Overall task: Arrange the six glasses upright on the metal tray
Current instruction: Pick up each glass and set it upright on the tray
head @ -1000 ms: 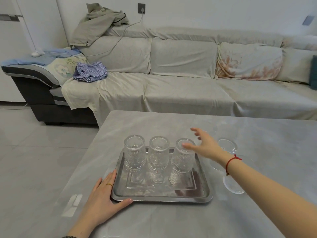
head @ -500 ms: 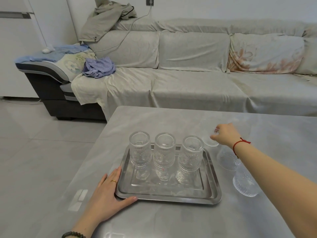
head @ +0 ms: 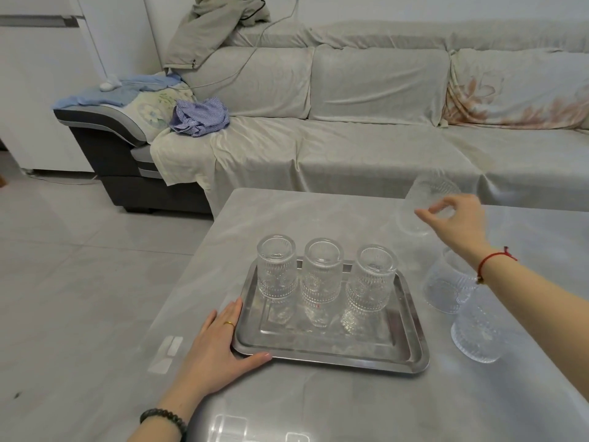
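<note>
A metal tray (head: 334,354) lies on the grey table. Three ribbed clear glasses stand upright along its far side: left (head: 276,266), middle (head: 322,270) and right (head: 373,277). My left hand (head: 220,349) rests flat on the table against the tray's near left corner, holding nothing. My right hand (head: 455,223) grips a fourth glass (head: 425,204), lifted and tilted above the table right of the tray. Two more glasses (head: 446,287) (head: 478,334) stand on the table under my right forearm, seemingly upside down.
The grey table (head: 318,409) has its left edge close to the tray. A long covered sofa (head: 366,138) with loose clothes runs behind the table. Tiled floor lies to the left.
My right hand went from near the tray's right glass to the glasses on the right, took hold of one and lifted it up. The left hand stays at the tray's corner.
</note>
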`<state>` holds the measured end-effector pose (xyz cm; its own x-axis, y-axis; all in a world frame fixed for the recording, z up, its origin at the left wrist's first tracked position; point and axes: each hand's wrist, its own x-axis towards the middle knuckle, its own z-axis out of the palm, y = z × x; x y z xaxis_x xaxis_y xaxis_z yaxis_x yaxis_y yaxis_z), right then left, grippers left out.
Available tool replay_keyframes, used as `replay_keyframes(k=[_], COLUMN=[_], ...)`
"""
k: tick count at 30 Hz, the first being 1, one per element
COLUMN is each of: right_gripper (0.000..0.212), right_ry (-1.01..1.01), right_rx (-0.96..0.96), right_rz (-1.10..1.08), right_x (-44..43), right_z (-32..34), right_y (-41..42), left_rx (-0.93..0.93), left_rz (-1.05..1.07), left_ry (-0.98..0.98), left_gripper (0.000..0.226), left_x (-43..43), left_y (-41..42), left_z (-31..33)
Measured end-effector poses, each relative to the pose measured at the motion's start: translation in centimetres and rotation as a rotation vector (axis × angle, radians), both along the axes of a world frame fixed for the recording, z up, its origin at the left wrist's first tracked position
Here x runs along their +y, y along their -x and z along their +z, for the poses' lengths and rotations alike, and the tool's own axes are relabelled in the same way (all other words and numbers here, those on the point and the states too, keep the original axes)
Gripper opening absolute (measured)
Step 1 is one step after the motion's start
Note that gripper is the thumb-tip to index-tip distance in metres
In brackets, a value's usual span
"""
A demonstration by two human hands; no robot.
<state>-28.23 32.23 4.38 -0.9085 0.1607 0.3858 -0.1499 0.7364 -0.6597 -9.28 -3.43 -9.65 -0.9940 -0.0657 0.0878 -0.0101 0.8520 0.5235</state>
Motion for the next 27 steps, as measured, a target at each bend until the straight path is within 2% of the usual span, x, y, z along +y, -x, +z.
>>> replay_keyframes(k=[4,7,9,12,17,20,22,24,27], right_gripper=[0.023,0.032,0.035,0.038,0.032,0.034,0.044,0.054,0.055], right_ry=[0.271,0.519,0.715,0.980,1.197,1.387,1.548,1.519,0.988], right_rx=[0.152,0.123,0.005,-0.301,-0.825,-1.033,-1.109,-1.168,-1.102], right_rz=[0.116,0.243,0.338,0.444,0.429,0.397,0.387,0.415,0.463], right_x=[-1.8,-4.5,-6.2,-9.2,-15.3,-17.5,-17.9,-17.9,-17.8], right_z=[3.6,5.0,4.9,2.6,-2.2,-4.0,-4.8,-5.5,-6.2], right_y=[-3.9,-7.9,-10.5,-13.5,-15.6,-16.0,-16.0,-15.9,-15.9], left_rx=[-0.009,-0.053,-0.063,0.049,0.145,0.255,0.296,0.306,0.284], left_rz=[-0.008,0.010,0.047,0.035,-0.057,0.042,0.092,0.129,0.179], left_ry=[-0.011,-0.084,-0.236,-0.456,-0.766,-0.910,-0.885,-0.847,-0.772], left_gripper=[0.118,0.122,0.118,0.108,0.111,0.088,0.078,0.075,0.076], left_x=[0.2,0.3,0.3,0.8,4.9,5.6,5.3,4.7,3.9], left_y=[-0.1,-0.4,-0.8,-1.9,-2.1,-1.0,-0.7,-0.7,-0.3], left_z=[0.3,1.0,1.3,1.6,4.0,4.9,5.1,5.4,5.8])
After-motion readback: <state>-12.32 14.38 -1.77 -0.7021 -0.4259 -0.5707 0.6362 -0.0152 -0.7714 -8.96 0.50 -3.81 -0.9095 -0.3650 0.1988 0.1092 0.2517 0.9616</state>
